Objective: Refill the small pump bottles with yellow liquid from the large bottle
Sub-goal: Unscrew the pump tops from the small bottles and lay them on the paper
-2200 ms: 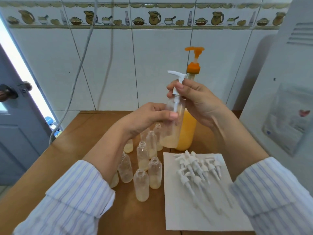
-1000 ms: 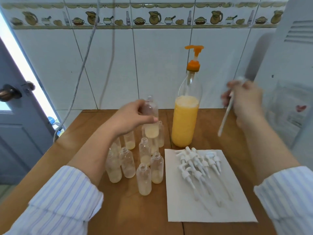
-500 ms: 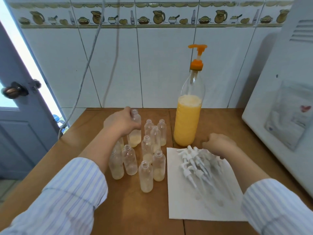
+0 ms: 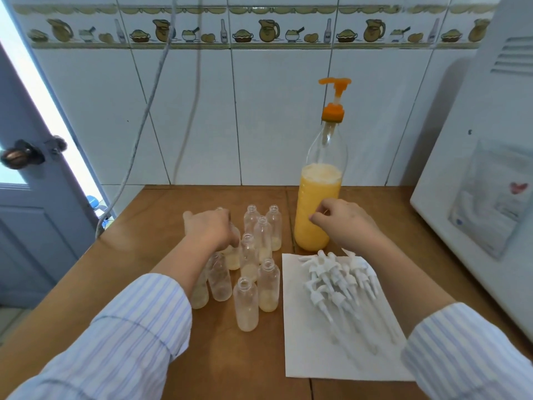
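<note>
A large clear bottle (image 4: 317, 192) with an orange pump (image 4: 334, 85) stands at the back of the wooden table (image 4: 138, 255), about half full of yellow liquid. Left of it stand several small uncapped bottles (image 4: 245, 304), each with a little yellow liquid at the bottom. My left hand (image 4: 210, 229) grips one small bottle (image 4: 233, 256) standing at the left rear of that group. My right hand (image 4: 343, 223) hovers in front of the large bottle's lower body, fingers loosely curled and holding nothing. Several white pump heads (image 4: 337, 281) lie on a white paper sheet (image 4: 311, 356).
A white appliance (image 4: 476, 197) fills the right side, close to the paper sheet. The tiled wall stands right behind the large bottle. A grey cable (image 4: 138, 140) hangs down at the table's back left corner, next to a blue door (image 4: 28, 226).
My left hand has set the small bottle down among the others and still holds it. My right hand laid the pump head on the paper, then rose in front of the large bottle.
</note>
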